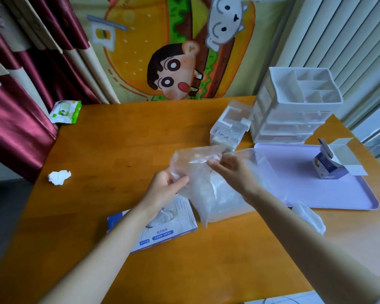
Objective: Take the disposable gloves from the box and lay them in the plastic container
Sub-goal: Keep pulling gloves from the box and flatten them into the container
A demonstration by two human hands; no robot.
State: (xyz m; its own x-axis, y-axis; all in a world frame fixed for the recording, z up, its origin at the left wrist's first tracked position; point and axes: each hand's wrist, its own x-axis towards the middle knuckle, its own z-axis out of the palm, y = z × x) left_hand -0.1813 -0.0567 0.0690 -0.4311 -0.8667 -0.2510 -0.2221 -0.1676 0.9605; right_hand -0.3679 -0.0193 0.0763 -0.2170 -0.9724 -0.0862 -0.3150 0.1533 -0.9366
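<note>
Left hand [165, 185] and right hand [230, 172] each pinch a clear disposable glove [195, 170] over the plastic container [228, 212], beside a box [162, 235] reading "结实耐用" toward the tabletop's [119, 139] near edge.

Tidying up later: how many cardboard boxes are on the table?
2: the glove box nearest the person, and an open carton on the purple tray. Others could be hidden.

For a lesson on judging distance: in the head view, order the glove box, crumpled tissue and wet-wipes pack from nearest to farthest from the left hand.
1. Glove box, just under the left hand.
2. Crumpled tissue, off to its left.
3. Wet-wipes pack, far back-left corner.
</note>
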